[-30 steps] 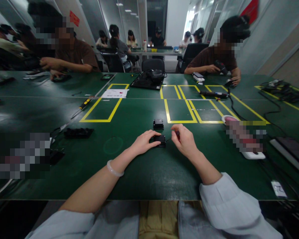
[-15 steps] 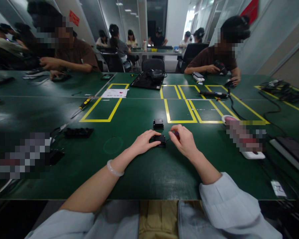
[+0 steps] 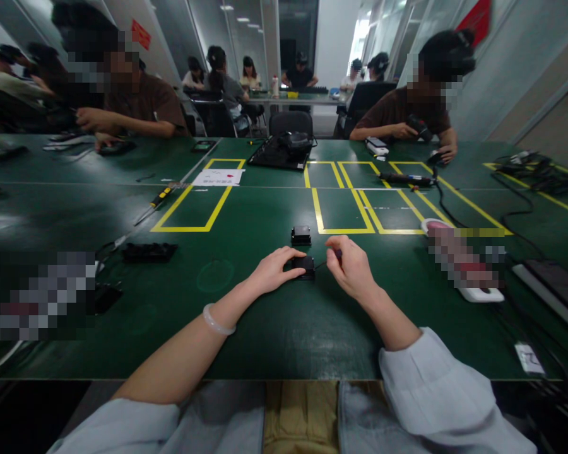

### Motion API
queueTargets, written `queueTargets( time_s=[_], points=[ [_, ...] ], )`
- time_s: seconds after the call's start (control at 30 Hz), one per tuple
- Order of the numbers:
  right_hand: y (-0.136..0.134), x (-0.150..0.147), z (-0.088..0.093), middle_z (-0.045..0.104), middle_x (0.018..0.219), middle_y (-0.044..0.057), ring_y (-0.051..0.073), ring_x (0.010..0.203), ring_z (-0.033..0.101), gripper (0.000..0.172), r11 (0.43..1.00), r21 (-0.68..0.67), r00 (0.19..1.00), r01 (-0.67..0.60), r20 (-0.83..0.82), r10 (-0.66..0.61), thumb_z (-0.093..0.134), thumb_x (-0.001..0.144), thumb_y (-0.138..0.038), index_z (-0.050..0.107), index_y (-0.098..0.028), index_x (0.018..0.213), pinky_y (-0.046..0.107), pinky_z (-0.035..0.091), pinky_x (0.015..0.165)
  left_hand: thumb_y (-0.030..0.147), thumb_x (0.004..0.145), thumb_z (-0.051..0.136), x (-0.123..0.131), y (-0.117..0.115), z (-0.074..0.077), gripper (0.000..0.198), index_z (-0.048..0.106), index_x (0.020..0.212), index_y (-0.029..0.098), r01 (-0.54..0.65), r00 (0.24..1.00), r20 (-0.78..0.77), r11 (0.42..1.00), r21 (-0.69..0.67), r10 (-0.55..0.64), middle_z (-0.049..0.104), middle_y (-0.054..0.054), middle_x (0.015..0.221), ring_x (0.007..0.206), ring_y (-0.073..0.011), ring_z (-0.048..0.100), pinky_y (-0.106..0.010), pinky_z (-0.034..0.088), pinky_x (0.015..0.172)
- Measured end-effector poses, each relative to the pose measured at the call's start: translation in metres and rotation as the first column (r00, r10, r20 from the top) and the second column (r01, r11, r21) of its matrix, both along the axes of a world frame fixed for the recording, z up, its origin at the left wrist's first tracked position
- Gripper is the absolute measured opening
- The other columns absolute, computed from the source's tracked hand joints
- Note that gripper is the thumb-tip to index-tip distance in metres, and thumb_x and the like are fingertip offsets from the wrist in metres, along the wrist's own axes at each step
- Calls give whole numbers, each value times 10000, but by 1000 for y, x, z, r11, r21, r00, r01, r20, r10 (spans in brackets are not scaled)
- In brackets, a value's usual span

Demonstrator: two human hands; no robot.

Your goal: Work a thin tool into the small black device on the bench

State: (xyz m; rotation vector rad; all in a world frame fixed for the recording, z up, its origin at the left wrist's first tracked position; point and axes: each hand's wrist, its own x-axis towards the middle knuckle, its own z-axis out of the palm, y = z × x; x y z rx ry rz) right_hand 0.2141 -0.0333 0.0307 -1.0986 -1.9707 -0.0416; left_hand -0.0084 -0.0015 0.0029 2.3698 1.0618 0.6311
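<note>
My left hand (image 3: 274, 270) rests on the green table (image 3: 284, 328), its fingers curled round the left side of a small black block (image 3: 307, 267). Just to the block's right, my right hand (image 3: 351, 268) is closed in a pinch on a thin dark tool (image 3: 337, 253) with a reddish handle, whose tip points toward the block. A second small black block (image 3: 301, 235) lies a little farther away, untouched.
Yellow tape boxes (image 3: 343, 211) mark the table beyond the blocks. A black tray (image 3: 149, 252) lies at left and a yellow-handled screwdriver (image 3: 158, 200) farther back. Cables (image 3: 520, 208) and a white device (image 3: 480, 293) sit at right. Other people work across the table.
My right hand has shifted very slightly beside the block; otherwise nothing has moved.
</note>
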Motion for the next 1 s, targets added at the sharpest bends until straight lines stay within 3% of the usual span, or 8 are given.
queueTargets(
  time_s=[0.27,0.53,1.0],
  points=[
    [1,1,0,614,788,34,163,663,533,122,1000,9,999,-7,47,6,450,939,-308,517,-208,921,301,421,678,434,898,565,1,1,-3,356,574,1198,242,5,1000,-8,1000,19,-5,608,-52,1098,1026,-229,569,-355,449,892],
    [3,1,-2,610,780,42,183,700,567,107,1000,-6,1000,4,-20,-5,431,909,-212,534,-206,934,306,429,678,420,901,562,0,0,-1,349,572,1207,252,3,1000,-1,1000,-2,-3,607,-52,1112,1035,-231,570,-354,452,888],
    [3,1,-2,606,752,25,170,674,565,102,999,23,999,35,0,-35,430,899,-201,515,-212,954,295,442,664,424,900,562,0,0,0,360,568,1215,250,7,1000,-6,1000,4,-7,609,-55,1118,1035,-230,572,-363,455,894]
  ],
)
